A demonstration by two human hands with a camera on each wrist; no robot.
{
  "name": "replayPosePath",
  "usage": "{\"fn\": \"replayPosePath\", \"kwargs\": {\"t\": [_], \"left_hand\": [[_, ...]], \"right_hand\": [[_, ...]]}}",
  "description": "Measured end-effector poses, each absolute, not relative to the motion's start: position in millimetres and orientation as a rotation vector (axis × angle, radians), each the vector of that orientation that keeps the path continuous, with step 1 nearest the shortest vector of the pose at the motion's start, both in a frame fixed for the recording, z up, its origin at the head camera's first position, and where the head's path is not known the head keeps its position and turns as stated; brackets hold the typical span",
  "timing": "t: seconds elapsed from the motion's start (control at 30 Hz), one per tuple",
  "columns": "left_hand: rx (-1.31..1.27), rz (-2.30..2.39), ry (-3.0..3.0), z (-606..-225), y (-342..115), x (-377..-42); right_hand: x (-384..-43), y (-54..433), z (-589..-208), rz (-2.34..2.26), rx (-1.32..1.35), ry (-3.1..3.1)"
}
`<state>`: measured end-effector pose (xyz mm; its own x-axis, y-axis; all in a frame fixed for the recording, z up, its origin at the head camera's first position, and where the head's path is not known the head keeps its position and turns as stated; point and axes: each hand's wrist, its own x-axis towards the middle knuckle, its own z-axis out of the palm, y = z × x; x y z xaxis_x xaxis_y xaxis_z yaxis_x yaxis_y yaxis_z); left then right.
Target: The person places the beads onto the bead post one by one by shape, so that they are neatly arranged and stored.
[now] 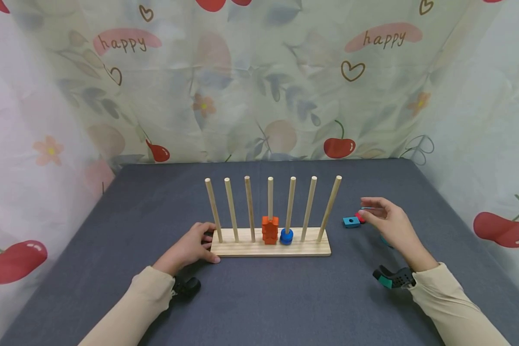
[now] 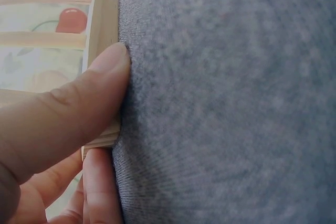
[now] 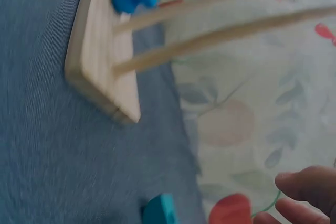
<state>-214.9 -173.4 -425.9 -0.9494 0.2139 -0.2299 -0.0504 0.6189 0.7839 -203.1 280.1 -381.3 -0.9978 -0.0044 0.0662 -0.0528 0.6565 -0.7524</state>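
Observation:
A pale wooden peg board (image 1: 242, 249) with several upright rods stands in the middle of the table. My left hand (image 1: 195, 243) grips its left end, thumb (image 2: 107, 69) along the front edge and fingers at the end face. Orange pieces (image 1: 270, 231) are stacked on the middle rod, and blue pieces (image 1: 286, 236) sit low on the rod to its right. To the right of the board my right hand (image 1: 389, 223) hovers, thumb and fingers apart, over a red piece (image 1: 360, 217) that it partly covers. Beside that lies a light blue block (image 1: 351, 222) with a hole.
A teal piece (image 1: 386, 241) shows partly from under the right hand. The dark grey tablecloth (image 1: 259, 298) covers the table, and a printed curtain (image 1: 251, 96) hangs behind it and at both sides. Each wrist carries a camera strap.

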Motion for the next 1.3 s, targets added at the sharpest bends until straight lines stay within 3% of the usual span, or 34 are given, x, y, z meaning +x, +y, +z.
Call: {"fn": "replayPosePath", "kwargs": {"t": [0.47, 1.3], "left_hand": [[0.135, 1.26, 2.537, -424.3, -173.0, -213.7], [0.115, 1.253, 2.542, -424.3, -171.9, -213.7]], "right_hand": [[-233.7, 295.5, -412.7, 1.094, -0.039, -2.907], [-239.9, 290.2, -420.7, 0.957, -0.002, -2.967]]}}
